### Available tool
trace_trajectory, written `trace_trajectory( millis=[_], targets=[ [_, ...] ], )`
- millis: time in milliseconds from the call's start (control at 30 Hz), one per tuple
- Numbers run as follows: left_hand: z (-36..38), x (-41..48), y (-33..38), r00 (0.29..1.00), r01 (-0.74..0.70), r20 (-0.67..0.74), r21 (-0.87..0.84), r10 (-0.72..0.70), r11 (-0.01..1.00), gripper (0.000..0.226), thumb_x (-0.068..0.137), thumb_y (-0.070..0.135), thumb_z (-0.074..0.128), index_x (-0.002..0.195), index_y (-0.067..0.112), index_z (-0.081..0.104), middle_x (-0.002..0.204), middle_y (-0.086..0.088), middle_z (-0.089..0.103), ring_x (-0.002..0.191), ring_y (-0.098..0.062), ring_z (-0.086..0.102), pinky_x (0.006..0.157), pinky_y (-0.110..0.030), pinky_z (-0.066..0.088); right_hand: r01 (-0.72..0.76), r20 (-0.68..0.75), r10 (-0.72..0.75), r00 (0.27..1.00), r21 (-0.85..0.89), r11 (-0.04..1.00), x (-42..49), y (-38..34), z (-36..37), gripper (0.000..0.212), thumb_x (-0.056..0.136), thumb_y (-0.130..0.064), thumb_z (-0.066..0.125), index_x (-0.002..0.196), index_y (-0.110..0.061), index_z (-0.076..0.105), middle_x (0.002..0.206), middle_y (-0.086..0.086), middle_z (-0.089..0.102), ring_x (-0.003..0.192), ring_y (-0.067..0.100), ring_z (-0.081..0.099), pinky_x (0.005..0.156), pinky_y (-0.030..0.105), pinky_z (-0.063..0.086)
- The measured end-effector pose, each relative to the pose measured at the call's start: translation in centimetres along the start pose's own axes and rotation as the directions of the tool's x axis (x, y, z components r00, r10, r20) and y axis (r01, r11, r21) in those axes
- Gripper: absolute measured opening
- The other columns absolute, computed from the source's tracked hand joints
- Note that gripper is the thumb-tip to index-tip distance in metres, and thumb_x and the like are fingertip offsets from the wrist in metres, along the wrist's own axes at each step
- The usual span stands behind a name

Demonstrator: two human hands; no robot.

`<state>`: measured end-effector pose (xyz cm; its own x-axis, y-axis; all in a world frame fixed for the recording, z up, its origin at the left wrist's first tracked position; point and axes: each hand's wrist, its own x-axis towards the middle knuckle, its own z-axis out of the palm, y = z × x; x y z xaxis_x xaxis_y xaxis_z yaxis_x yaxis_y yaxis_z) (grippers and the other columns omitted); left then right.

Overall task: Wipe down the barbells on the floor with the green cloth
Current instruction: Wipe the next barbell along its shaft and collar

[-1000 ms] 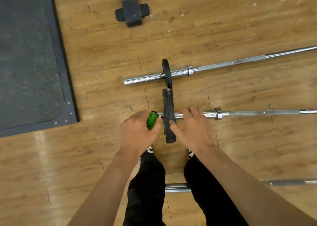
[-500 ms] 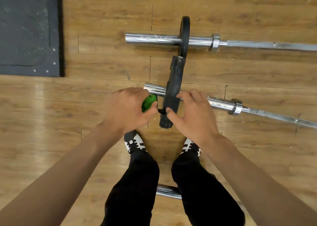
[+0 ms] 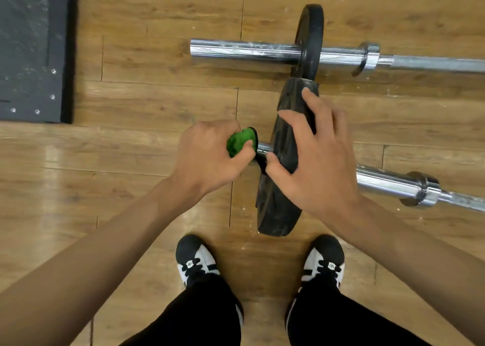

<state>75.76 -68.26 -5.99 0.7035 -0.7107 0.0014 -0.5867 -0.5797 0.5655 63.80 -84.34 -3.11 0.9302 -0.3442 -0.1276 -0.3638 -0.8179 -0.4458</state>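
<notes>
My left hand (image 3: pixel 210 156) grips the bunched green cloth (image 3: pixel 240 142) around the end of the near barbell's chrome sleeve (image 3: pixel 385 181), left of its black plate (image 3: pixel 278 204). My right hand (image 3: pixel 315 159) rests on that upright plate with spread fingers over its top edge and the thumb at its left face by the hub. A second barbell (image 3: pixel 246 51) with a thinner black plate (image 3: pixel 309 35) lies farther away, parallel.
A dark rubber mat (image 3: pixel 31 49) covers the floor at the upper left. My two black-and-white shoes (image 3: pixel 196 261) stand on the wood floor just below the near plate. Bare wood floor lies to the left.
The view has closed in on the near barbell. My right hand has slid up over the plate's top edge, and my left hand stays wrapped with the cloth on the sleeve end.
</notes>
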Motion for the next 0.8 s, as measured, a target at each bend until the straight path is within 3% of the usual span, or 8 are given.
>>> trace_trajectory(
  millis=[100,233,467,600,700,800],
  targets=[
    [1.9,1.1,-1.2,0.995,-0.103,0.010,-0.024,0.103,0.994,0.027,0.083,0.039,0.054,0.066,0.022,0.040,0.060,0.012,0.038,0.051,-0.017,0.041,0.047,-0.032,0.036,0.036,-0.012,-0.036,0.999,0.043,0.998,0.1,0.6,0.5,0.064,0.087,-0.054,0.055,0.138,-0.017,0.056,0.162,0.015,0.034,0.150,0.040,0.027,0.117,0.058,0.034],
    [4.5,2.7,-2.7,0.980,-0.193,0.033,-0.068,0.195,0.979,0.022,0.082,0.038,0.056,0.074,0.023,0.041,0.068,0.012,0.041,0.062,-0.014,0.042,0.050,-0.036,0.041,0.078,-0.006,-0.078,0.997,0.082,0.994,0.5,0.9,0.6,0.060,0.084,-0.056,0.056,0.135,-0.024,0.057,0.162,0.010,0.033,0.153,0.035,0.021,0.118,0.043,0.024],
    [7.2,3.9,-4.2,0.930,-0.359,0.117,0.108,0.347,0.927,0.037,0.081,0.045,0.057,0.101,0.013,0.052,0.097,-0.006,0.050,0.090,-0.025,0.044,0.075,-0.040,0.036,0.165,-0.075,-0.157,0.985,0.114,0.980,1.5,1.6,1.3,0.057,0.076,-0.052,0.059,0.127,-0.027,0.061,0.158,0.003,0.040,0.152,0.031,0.028,0.117,0.041,0.028],
    [7.3,3.0,-4.4,0.916,-0.393,-0.003,0.204,0.402,0.897,0.046,0.083,0.047,0.059,0.114,0.016,0.047,0.111,-0.011,0.049,0.099,-0.027,0.042,0.078,-0.039,0.030,0.184,-0.124,-0.168,0.978,0.127,0.975,2.2,1.6,1.4,0.054,0.071,-0.052,0.058,0.120,-0.029,0.064,0.153,0.000,0.046,0.150,0.031,0.034,0.109,0.032,0.030],
    [7.7,2.5,-4.6,0.906,-0.349,-0.133,0.304,0.402,0.887,0.043,0.084,0.052,0.061,0.107,0.018,0.050,0.114,-0.010,0.044,0.100,-0.030,0.041,0.080,-0.039,0.026,0.152,-0.114,-0.139,0.984,0.119,0.981,2.7,1.7,1.1,0.054,0.072,-0.056,0.055,0.120,-0.034,0.063,0.152,-0.007,0.046,0.149,0.025,0.035,0.104,0.025,0.028],
    [7.9,2.3,-4.5,0.903,-0.298,-0.203,0.343,0.380,0.891,0.039,0.088,0.053,0.064,0.097,0.016,0.058,0.106,-0.010,0.055,0.096,-0.030,0.043,0.081,-0.036,0.020,0.116,-0.081,-0.106,0.991,0.135,0.984,3.3,2.0,0.6,0.055,0.073,-0.060,0.052,0.122,-0.038,0.060,0.151,-0.016,0.042,0.148,0.017,0.033,0.106,0.025,0.027]
  ],
)
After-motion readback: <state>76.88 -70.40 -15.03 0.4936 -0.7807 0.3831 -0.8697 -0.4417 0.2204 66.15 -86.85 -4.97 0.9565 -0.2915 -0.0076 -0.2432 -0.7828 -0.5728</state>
